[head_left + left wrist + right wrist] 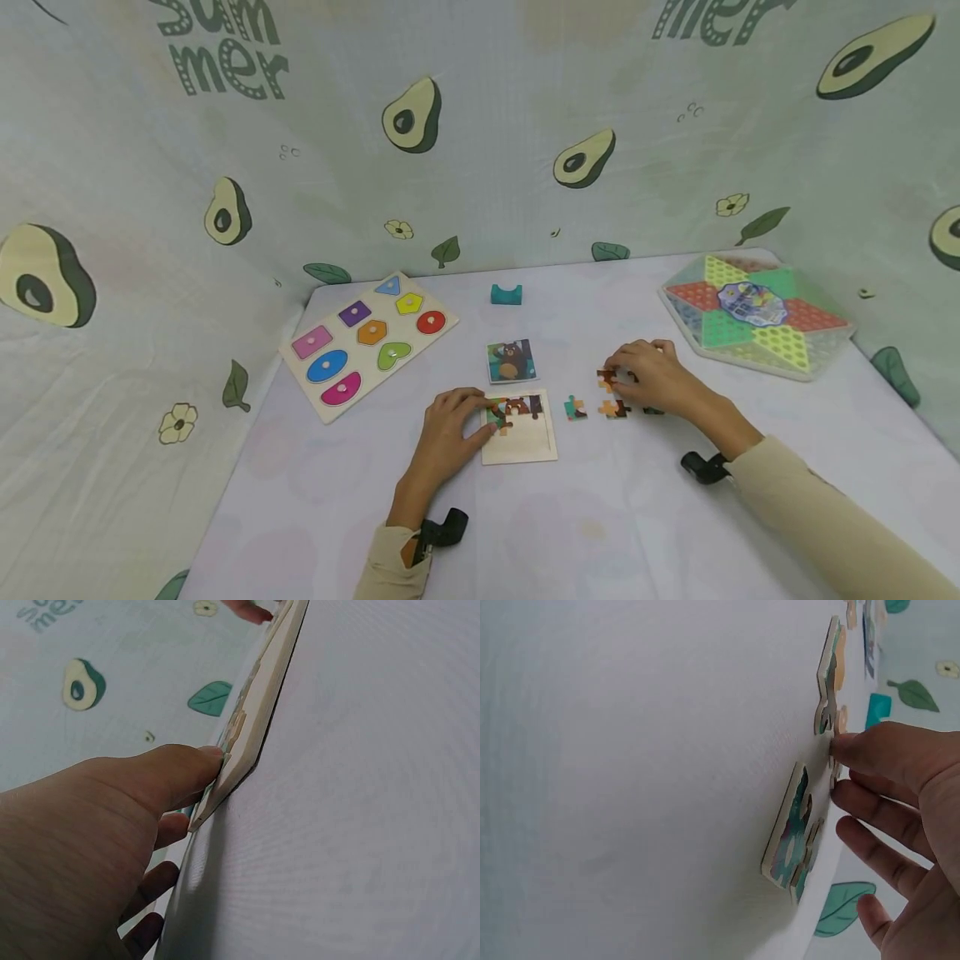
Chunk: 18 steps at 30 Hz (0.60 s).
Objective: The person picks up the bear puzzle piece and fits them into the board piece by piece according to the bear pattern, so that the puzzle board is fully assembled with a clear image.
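My left hand (447,433) holds the left side of a small wooden puzzle tray (521,450), its thumb over the pieces at that edge. Several joined pieces showing a bear (517,406) fill the tray's upper part. In the left wrist view the thumb presses near the corner of the tray (259,724). To the right, my right hand (656,379) pinches a jigsaw piece (835,778) between thumb and fingers, low over the table. Loose jigsaw pieces (615,409) lie around it, one (575,407) nearer the tray; the hand partly hides others.
Behind the tray lies a square bear picture (512,361), with a teal curved block (506,295) farther back. A wooden shape board (352,379) occupies the back left. At the back right is a hexagonal star-patterned game board (738,354). Avocado-print cloth hangs behind the table.
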{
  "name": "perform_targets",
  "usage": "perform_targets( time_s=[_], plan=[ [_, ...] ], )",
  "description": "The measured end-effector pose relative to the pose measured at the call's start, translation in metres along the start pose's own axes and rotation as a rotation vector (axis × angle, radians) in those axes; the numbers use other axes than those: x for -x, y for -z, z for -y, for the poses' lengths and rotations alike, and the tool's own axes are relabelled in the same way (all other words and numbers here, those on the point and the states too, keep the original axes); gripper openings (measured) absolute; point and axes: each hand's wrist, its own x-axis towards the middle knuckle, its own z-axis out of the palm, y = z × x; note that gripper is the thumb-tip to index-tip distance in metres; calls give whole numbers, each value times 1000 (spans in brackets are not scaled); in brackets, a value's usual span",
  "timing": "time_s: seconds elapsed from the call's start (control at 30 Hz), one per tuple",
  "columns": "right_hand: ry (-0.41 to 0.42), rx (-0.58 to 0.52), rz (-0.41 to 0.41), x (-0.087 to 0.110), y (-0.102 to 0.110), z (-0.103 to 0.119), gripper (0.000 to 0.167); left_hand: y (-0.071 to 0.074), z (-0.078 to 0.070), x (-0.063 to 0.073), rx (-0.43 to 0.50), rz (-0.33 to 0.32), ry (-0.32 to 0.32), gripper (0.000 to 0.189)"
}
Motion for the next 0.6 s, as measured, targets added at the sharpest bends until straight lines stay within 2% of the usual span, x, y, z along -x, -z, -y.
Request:
perform_targets(
  time_s=[0.17, 0.47, 0.6],
  plan=[
    [28, -11, -8, -2, -2, -1, 23, 1, 0, -1, 1, -2, -13, 33],
    [78, 68, -33, -8, -5, 1, 23, 0, 4, -2, 8, -3, -25, 33],
    [101, 61, -72, -7, -4, 5, 24, 0, 4, 0, 3, 4, -22, 34]
  ],
)
